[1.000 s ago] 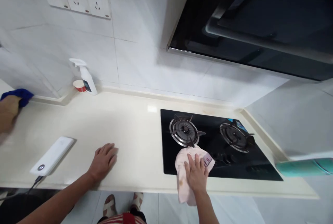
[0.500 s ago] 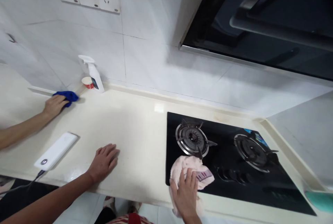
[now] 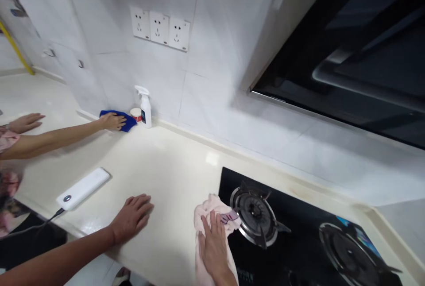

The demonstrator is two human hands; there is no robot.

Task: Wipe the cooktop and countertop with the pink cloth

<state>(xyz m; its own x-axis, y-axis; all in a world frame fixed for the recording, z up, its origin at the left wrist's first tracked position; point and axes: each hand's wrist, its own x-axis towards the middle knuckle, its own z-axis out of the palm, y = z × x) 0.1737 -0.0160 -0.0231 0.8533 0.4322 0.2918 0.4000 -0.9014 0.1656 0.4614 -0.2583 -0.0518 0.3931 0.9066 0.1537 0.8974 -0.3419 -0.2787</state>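
Note:
My right hand (image 3: 214,242) presses down on a pink towel (image 3: 210,206) with a purple striped patch. The towel lies across the left edge of the black gas stove (image 3: 282,255), partly on the counter and beside the left burner (image 3: 255,215). Resting palm-down on the cream counter (image 3: 166,175), my left hand (image 3: 133,216) holds nothing, its fingers stretched out. A white power bank (image 3: 83,188) with a cable plugged into it lies to the left of that hand.
At the left, a co-worker's hand (image 3: 113,121) presses a blue cloth (image 3: 128,123) against the counter near the wall. A white spray bottle (image 3: 146,111) and a small red-and-white tub (image 3: 136,114) stand beside it. A dark range hood (image 3: 358,56) overhangs the stove.
My right hand has moved the towel left, from the stove's front onto its left edge and the counter. The co-worker's blue cloth is now closer to the tub. The view has turned left.

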